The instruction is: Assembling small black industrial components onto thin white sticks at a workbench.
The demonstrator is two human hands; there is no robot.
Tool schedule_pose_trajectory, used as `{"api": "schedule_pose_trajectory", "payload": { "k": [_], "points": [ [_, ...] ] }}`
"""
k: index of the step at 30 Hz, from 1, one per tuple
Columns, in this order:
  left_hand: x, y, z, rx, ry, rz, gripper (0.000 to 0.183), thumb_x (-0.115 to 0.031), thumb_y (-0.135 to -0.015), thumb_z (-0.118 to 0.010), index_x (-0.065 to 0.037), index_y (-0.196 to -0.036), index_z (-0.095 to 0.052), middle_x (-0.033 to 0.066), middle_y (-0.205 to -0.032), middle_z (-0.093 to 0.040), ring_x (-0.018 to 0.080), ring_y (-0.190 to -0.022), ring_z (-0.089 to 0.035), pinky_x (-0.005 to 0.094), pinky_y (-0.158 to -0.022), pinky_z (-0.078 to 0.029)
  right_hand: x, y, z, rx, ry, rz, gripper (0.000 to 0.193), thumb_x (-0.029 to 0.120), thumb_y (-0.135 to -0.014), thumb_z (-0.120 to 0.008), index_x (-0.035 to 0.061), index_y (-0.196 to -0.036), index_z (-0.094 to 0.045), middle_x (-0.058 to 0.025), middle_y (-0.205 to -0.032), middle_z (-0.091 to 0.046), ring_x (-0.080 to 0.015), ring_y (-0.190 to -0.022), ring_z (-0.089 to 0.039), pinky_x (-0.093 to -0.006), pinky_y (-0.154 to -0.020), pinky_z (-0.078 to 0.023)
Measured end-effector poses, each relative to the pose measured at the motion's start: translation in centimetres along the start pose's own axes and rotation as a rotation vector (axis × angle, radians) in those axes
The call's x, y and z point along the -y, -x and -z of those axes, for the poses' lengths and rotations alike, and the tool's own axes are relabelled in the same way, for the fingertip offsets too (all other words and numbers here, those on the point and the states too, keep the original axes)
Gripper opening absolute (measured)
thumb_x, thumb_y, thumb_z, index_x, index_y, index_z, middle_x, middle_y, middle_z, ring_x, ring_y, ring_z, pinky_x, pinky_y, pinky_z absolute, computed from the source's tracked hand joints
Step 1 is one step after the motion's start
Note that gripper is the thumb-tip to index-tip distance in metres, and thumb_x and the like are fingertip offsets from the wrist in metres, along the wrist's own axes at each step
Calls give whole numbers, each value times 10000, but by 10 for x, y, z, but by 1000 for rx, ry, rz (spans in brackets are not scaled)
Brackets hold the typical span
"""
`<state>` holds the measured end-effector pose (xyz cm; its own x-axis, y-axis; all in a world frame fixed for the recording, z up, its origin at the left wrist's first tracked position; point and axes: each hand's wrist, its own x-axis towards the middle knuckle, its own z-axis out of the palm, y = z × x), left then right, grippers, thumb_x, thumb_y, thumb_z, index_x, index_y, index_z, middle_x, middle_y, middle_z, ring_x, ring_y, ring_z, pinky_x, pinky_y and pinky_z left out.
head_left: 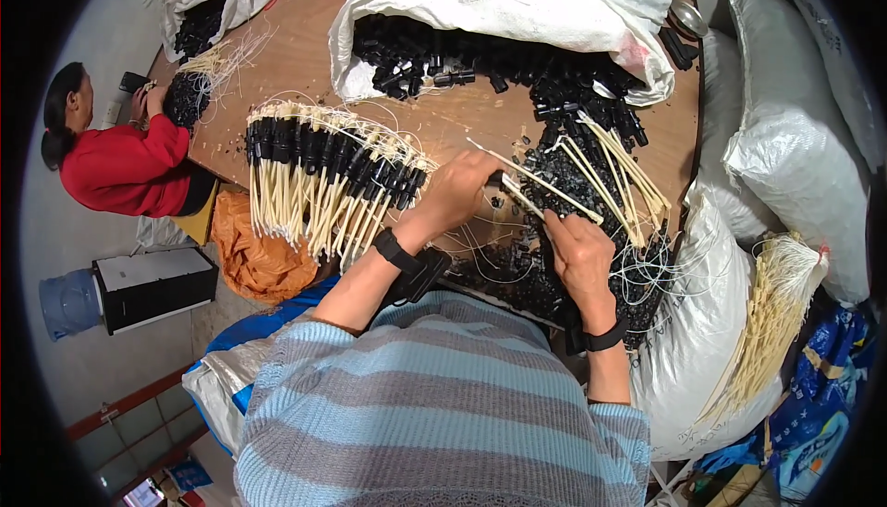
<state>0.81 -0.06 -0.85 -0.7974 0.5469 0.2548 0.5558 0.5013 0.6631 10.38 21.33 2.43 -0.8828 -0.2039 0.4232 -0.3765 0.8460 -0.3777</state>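
Note:
My left hand [459, 191] is closed, with a black plastic piece partly showing at its fingertips. In my right hand [580, 253] a thin cream stick [523, 196] is pinched, its white tip pointing at the left fingers. A longer cream stick [554, 183] slants past both hands; what supports it is hidden. Beneath them spreads a heap of small black plastic pieces [554, 160]. Left of my left hand lies a wide row of cream sticks [314, 193] with black sleeves [319, 151] near their far ends. More loose cream sticks [614, 174] lie beyond my right hand.
A white woven sack [499, 8] spills black tubular parts [443, 54] onto the brown table [462, 123]. White strings [647, 276] tangle by my right wrist. Full sacks [785, 109] stand at the right, one bearing a cream stick bundle [767, 313]. A co-worker in red [120, 165] sits far left.

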Motion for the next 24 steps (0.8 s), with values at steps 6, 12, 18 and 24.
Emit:
{"api": "schedule_pose_trajectory", "payload": {
  "k": [6, 12, 18, 24],
  "points": [
    [-24, 0, -16, -45, 7, -213, 170, 52, -775, -515, -69, -886, -563, 121, -1051, -610, 334, -1116, -526, 375, -886, -438, 5, -7, -2, 76, -1, 120, 269, 71, -741, -702, 67, -1010, -690, -65, -659, -538, -227, -597, -566, -318, -536, -420],
    [-17, 7, -1, 5, -153, -54, 307, -115, -709, -705, -129, -996, -597, 10, -942, -623, 199, -781, -635, 342, -620, -492, -12, -10, 18, 146, 70, -230, 480, 11, -732, -675, 93, -1201, -615, -134, -868, -682, -287, -772, -649, -402, -757, -500],
    [-46, 6, 7, -74, -329, -20, 353, -141, -681, -735, -247, -1010, -665, -3, -741, -516, 167, -632, -574, 302, -498, -440, -40, 1, 2, 166, -329, -592, 385, 32, -767, -647, 64, -1151, -644, -148, -940, -696, -315, -800, -670, -380, -702, -521],
    [-47, 13, 15, 12, -172, -7, 480, -94, -683, -744, -244, -1131, -661, 8, -827, -602, 188, -700, -614, 308, -561, -492, -18, -30, 31, 138, -304, -141, 806, 100, -686, -756, 65, -1415, -413, -120, -1448, -426, -224, -1129, -564, -358, -937, -466]
  ]
}}
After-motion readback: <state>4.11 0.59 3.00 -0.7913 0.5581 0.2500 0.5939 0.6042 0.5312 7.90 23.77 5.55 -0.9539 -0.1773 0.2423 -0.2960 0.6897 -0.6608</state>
